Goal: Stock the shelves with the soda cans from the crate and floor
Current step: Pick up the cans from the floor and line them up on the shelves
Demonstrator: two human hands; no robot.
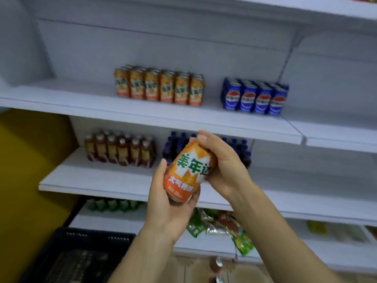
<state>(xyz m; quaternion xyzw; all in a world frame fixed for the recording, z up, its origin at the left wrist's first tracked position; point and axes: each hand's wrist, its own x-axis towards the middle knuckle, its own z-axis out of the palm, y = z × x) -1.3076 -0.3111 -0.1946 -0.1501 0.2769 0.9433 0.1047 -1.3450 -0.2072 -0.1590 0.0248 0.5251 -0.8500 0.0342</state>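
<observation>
An orange soda can (188, 172) with green lettering is tilted in mid-air in front of the white shelves. My left hand (169, 203) cups its bottom, fingers curled round it. My right hand (222, 162) grips its upper part from the right. On the upper shelf (81, 99) stands a block of several matching orange cans (159, 86), and to its right a block of several blue cans (255, 99). The black crate (81, 252) sits at bottom left; what it holds is unclear.
The middle shelf (91, 180) carries brown bottles (120, 148) and dark blue-capped bottles (175, 144) behind my hands. Green bottles (114, 204) and snack packets (220, 225) lie on the low shelf. A yellow wall (30, 160) is at left. A small can (217, 264) shows on the floor.
</observation>
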